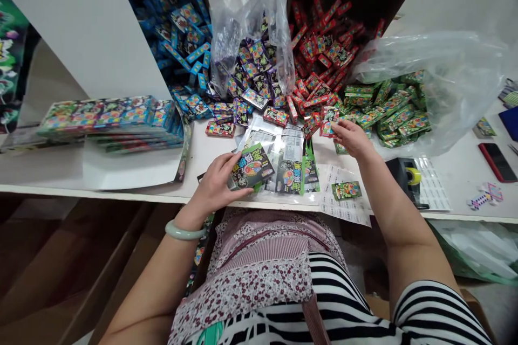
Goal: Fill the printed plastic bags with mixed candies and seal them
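Nearest us, our left hand (216,186) gripped a green pouch (251,168) at the desk (133,170) edge, thumb on top, fingers curled beneath and mostly hidden. Beside it lay clear bags (279,156) of more pouches, their print hard to read. A small green box (347,190) sat on a label sheet (343,207). Farther out, our right hand (351,137) pinched a red box (328,120) at the rim of the red pile (324,48). Beyond lay blue boxes (182,32), purple boxes (254,75) half veiled by plastic (246,5), and green boxes (388,110) in a bag (445,75) cut off at the right.
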`<state>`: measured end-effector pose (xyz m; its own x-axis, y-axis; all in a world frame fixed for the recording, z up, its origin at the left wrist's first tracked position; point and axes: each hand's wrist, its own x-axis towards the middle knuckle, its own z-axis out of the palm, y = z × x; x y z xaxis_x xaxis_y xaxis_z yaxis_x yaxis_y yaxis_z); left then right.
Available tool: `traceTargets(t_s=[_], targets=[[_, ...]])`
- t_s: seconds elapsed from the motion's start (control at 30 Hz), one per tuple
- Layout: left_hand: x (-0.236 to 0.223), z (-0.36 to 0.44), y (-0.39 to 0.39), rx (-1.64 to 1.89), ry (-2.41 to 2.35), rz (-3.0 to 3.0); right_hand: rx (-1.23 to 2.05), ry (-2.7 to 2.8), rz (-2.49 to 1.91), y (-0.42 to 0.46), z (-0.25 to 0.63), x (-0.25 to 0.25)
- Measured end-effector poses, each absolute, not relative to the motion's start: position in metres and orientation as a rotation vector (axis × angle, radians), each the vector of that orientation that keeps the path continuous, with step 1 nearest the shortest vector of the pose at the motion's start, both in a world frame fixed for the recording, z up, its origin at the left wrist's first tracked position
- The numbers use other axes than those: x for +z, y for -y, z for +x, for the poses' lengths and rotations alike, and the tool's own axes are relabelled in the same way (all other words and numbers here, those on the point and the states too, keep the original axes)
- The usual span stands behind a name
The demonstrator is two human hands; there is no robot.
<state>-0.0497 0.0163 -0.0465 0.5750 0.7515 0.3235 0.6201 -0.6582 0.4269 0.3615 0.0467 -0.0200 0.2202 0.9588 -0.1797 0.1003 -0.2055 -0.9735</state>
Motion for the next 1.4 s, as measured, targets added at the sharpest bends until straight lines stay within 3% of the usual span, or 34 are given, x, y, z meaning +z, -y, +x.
traceTargets(t_s=[0.37, 0.53, 0.6, 0.83, 1.0, 1.13, 1.4], targets=[[-0.046, -0.05, -0.016, 0.793, -1.133, 2.537, 1.254, 2.304, -1.416, -0.055, 0.299, 0.004], [-0.049, -0.056, -0.011, 0.793, -1.16, 2.537, 0.449, 2.349, -1.601, -0.053, 0.274, 0.001], [-0.05, -0.062, -0.011, 0.806, -1.197, 2.522, 0.314, 2.238, -1.706, -0.036, 0.269, -0.005], [-0.051, -0.061, -0.013, 0.812, -1.154, 2.521, 0.35, 2.352, -1.914, 0.006, 0.244, -0.034], [-0.053, -0.064, -0.009, 0.8, -1.165, 2.534, 0.34, 2.221, -1.54, 0.007, 0.263, -0.011], [-0.054, -0.062, -0.009, 0.769, -1.06, 2.549, 0.419, 2.455, -1.166, 0.011, 0.273, 0.025], [-0.048, -0.048, -0.007, 0.676, -0.843, 2.567, 0.528, 2.794, -1.113, 0.0, 0.26, 0.034]])
